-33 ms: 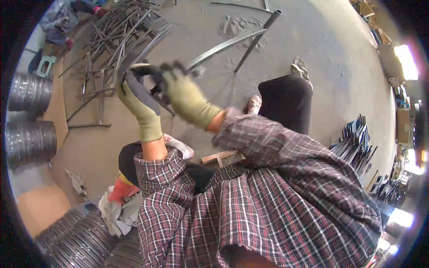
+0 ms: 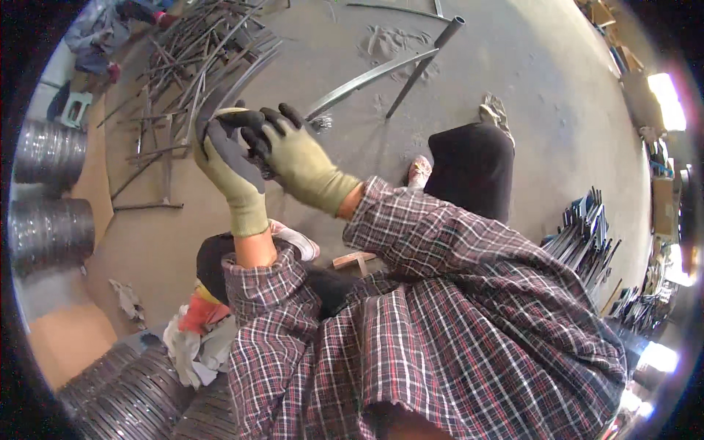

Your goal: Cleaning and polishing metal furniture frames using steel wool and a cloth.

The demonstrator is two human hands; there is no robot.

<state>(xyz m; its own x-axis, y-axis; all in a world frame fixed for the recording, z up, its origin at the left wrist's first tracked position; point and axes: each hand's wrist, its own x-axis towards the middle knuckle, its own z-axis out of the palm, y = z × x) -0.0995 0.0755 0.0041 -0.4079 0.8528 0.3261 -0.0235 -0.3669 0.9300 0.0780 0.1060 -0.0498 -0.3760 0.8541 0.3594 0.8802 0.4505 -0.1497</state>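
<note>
In front of me my left hand [image 2: 231, 158] is raised in a pale green knitted glove with a dark grey coated palm. Its fingers are bent over toward the right hand. My right hand [image 2: 297, 158], gloved alike, lies against it, back upward and fingers curled. Something dark is between the two hands, mostly hidden, and I cannot make out what. A metal frame [image 2: 374, 75], a curved bar joined to a straight round tube, reaches from the upper right to just behind my right fingers. Whether either hand grips it is hidden.
A tangled heap of metal frames [image 2: 213, 62] lies at the far left. Dark wrapped stacks [image 2: 51, 231] stand along the left side. Bundled tubes [image 2: 587, 235] lie at the right. A wooden piece [image 2: 352, 259] is near my legs. Another person's clothing [image 2: 99, 37] shows far left.
My right hand, blurred before, now shows clearly, shifted slightly left against the left hand with its fingers more distinct. The metal frame has barely moved.
</note>
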